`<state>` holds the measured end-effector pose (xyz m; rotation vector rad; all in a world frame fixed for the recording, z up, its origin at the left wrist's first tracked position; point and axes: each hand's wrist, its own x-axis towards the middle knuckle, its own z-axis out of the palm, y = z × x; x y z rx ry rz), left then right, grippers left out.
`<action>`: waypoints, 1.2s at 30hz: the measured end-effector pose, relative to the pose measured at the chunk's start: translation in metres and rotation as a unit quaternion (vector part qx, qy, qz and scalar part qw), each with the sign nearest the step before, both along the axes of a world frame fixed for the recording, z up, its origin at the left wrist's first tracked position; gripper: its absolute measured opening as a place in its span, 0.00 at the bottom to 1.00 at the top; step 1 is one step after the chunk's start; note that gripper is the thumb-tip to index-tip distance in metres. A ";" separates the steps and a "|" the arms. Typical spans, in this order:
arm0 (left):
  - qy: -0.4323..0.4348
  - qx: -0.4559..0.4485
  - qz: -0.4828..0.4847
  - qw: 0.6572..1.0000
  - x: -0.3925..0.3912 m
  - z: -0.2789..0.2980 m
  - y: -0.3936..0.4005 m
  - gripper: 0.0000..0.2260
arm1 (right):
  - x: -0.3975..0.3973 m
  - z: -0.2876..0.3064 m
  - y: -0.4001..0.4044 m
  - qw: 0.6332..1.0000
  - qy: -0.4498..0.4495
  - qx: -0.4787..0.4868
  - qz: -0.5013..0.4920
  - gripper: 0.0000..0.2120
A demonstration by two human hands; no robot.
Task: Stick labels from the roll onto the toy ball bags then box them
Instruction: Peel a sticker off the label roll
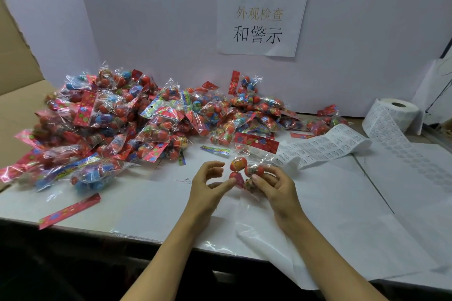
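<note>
One clear bag of red toy balls (247,166) with a red header card sits in front of me, near the table's middle. My right hand (274,184) grips its lower end with thumb and fingers. My left hand (208,184) is beside it, fingers curled apart, its thumb touching a ball through the bag. A big pile of ball bags (137,120) covers the left and back of the table. The white label roll (396,112) stands at the back right, and its label strip (325,146) trails toward the held bag.
An open cardboard box flap (17,85) rises at the far left. A loose red header card (69,210) lies near the front edge. Spent backing paper (420,164) spreads over the right side. A paper sign (261,22) hangs on the back wall.
</note>
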<state>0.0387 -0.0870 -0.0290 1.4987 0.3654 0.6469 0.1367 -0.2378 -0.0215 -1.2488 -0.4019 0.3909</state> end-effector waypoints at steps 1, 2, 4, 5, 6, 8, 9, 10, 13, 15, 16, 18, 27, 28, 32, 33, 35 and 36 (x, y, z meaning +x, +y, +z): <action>0.006 0.001 -0.002 1.000 0.000 0.001 0.000 0.21 | 0.000 0.000 -0.001 1.000 -0.006 -0.001 0.001 0.12; 0.008 0.004 -0.014 1.000 0.000 0.001 -0.001 0.22 | 0.000 0.001 -0.002 1.000 -0.014 0.000 0.007 0.13; 0.008 0.021 -0.040 0.999 -0.001 0.002 -0.003 0.25 | -0.002 0.003 -0.004 0.999 -0.030 -0.002 0.031 0.18; 0.009 0.024 -0.051 0.998 -0.001 0.003 -0.003 0.28 | -0.003 0.004 -0.005 0.998 -0.036 -0.005 0.043 0.19; 0.008 0.016 -0.065 0.998 -0.001 0.004 -0.003 0.30 | -0.003 0.005 -0.006 0.998 -0.043 -0.009 0.052 0.17; 0.002 -0.004 -0.112 0.994 -0.002 0.005 -0.002 0.32 | -0.005 0.006 -0.007 0.995 -0.064 -0.027 0.069 0.13; -0.003 0.002 -0.134 0.991 -0.003 0.006 -0.002 0.30 | -0.005 0.007 -0.008 0.994 -0.075 -0.043 0.074 0.12; -0.005 0.013 -0.146 0.989 -0.003 0.005 -0.002 0.28 | -0.005 0.006 -0.008 0.992 -0.083 -0.059 0.078 0.11; 0.005 0.009 -0.114 0.993 -0.001 0.003 -0.001 0.17 | -0.005 0.006 -0.006 0.992 -0.078 -0.067 0.074 0.09; 0.016 -0.031 -0.092 0.995 0.000 0.003 -0.001 0.12 | -0.003 0.003 -0.006 0.994 -0.063 -0.067 0.052 0.07; 0.016 -0.052 -0.095 0.994 0.001 0.004 -0.001 0.11 | -0.003 0.003 -0.005 0.995 -0.060 -0.072 0.037 0.09; 0.006 -0.087 -0.116 0.989 0.001 0.005 -0.001 0.13 | -0.001 0.001 -0.003 0.994 -0.060 -0.085 0.016 0.13; -0.037 -0.079 -0.121 0.989 0.001 0.003 -0.001 0.16 | -0.001 0.001 -0.003 0.993 -0.070 -0.096 0.030 0.05; -0.036 -0.078 -0.124 0.988 0.001 0.003 -0.001 0.16 | -0.001 0.000 -0.003 0.994 -0.064 -0.089 0.022 0.06; -0.019 -0.086 -0.134 0.987 0.002 0.003 0.000 0.16 | 0.001 0.000 -0.004 0.996 -0.052 -0.072 0.010 0.07; -0.016 -0.090 -0.139 0.986 0.001 0.004 0.000 0.15 | 0.001 0.001 -0.004 0.996 -0.050 -0.070 0.012 0.09; -0.018 -0.101 -0.147 0.984 0.000 0.004 0.001 0.16 | 0.000 0.002 -0.004 0.996 -0.046 -0.068 0.027 0.17; -0.022 -0.103 -0.148 0.983 0.000 0.004 0.001 0.16 | -0.001 0.003 -0.003 0.996 -0.047 -0.069 0.037 0.20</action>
